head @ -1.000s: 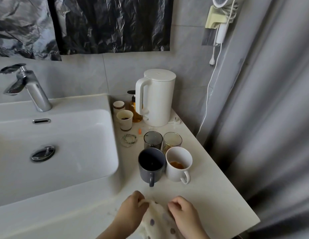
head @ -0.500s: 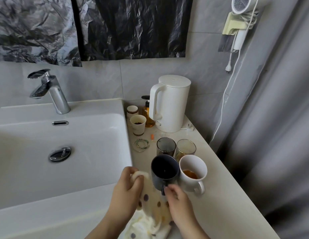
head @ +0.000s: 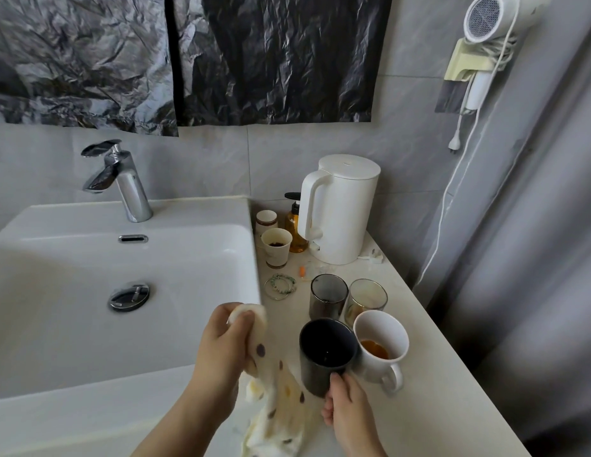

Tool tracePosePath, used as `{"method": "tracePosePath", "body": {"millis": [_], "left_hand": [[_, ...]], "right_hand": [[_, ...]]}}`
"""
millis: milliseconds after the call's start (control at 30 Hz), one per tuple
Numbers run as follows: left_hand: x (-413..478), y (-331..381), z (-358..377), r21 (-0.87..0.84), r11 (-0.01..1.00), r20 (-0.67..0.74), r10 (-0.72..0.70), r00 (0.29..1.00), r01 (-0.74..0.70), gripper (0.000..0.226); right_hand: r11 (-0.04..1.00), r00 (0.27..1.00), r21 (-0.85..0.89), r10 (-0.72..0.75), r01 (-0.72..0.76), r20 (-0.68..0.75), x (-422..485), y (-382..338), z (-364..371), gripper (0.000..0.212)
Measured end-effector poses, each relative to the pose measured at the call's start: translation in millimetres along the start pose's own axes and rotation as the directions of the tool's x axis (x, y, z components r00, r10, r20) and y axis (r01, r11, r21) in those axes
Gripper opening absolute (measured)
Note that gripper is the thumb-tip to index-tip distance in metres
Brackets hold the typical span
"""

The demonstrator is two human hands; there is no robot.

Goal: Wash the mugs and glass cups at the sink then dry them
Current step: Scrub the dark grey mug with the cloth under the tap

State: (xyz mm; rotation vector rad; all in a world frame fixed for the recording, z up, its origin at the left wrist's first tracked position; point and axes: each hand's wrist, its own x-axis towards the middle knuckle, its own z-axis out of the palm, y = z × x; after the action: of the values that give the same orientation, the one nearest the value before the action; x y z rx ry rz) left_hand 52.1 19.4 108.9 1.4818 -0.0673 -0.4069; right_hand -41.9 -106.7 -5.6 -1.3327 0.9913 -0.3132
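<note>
- The left hand is closed into a fist around the top of a cream spotted cloth, its fingers curled tight over the bunched end; the rest of the cloth hangs down onto the bench
- The right hand grips the dark mug low on its near side, where the handle sits, thumb up against the wall; whether the mug's base is off the bench cannot be told
- The white mug stands just right of the dark one, touching it, with orange-brown liquid in the bottom
- Two glass cups stand side by side just behind the mugs, a smoky glass on the left and a clear amber-tinted glass on the right
- The white sink lies to the left, with a chrome faucet at its back
- A white kettle stands at the wall
</note>
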Motion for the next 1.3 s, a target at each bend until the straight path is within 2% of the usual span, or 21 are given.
{"method": "tracePosePath", "body": {"millis": [100,233,367,500,700,900,1033,1167,1300], "left_hand": [[5,10,-4,-0.13,0.99,0.025,-0.051,0.998,0.054,0.015],[13,31,-18,-0.287,0.954,0.08,-0.067,0.995,0.087,0.016],[25,62,-41,-0.429,0.901,0.122,-0.012,0.992,0.063,0.017],[35,98,-69,-0.522,0.853,0.079,0.062,0.995,-0.012,0.026],[68,134,-119,-0.577,0.809,-0.078,0.079,0.994,-0.11,0.019],[108,146,-176,-0.552,0.814,-0.196,0.081,0.977,-0.178,0.014],[133,142,-208,-0.514,0.835,-0.289,0.051,0.956,-0.2,0.011],[148,129,-227,-0.294,0.917,-0.335,0.164,0.928,-0.269,0.012],[168,108,-243,-0.334,0.927,-0.284,0.074,0.956,-0.171,0.011]], "right_hand": [[0.997,0.996,-0.062,-0.053,0.049,-0.068,-5,5,3,0.012],[0.989,0.988,-0.061,-0.138,0.133,-0.075,-16,-11,7,0.028],[0.963,0.967,-0.102,-0.255,0.251,-0.024,-27,-44,11,0.032],[0.926,0.929,-0.08,-0.369,0.368,0.002,-45,-85,27,0.043],[0.944,0.935,0.058,-0.329,0.324,0.136,-65,-133,83,0.044],[0.95,0.913,-0.006,-0.297,0.311,0.28,-52,-147,159,0.038],[0.948,0.915,-0.122,-0.242,0.294,0.324,-38,-147,210,0.034],[0.964,0.926,-0.119,-0.186,0.236,0.33,-26,-144,249,0.033],[0.963,0.928,-0.118,-0.195,0.243,0.316,-16,-142,275,0.034]]}}
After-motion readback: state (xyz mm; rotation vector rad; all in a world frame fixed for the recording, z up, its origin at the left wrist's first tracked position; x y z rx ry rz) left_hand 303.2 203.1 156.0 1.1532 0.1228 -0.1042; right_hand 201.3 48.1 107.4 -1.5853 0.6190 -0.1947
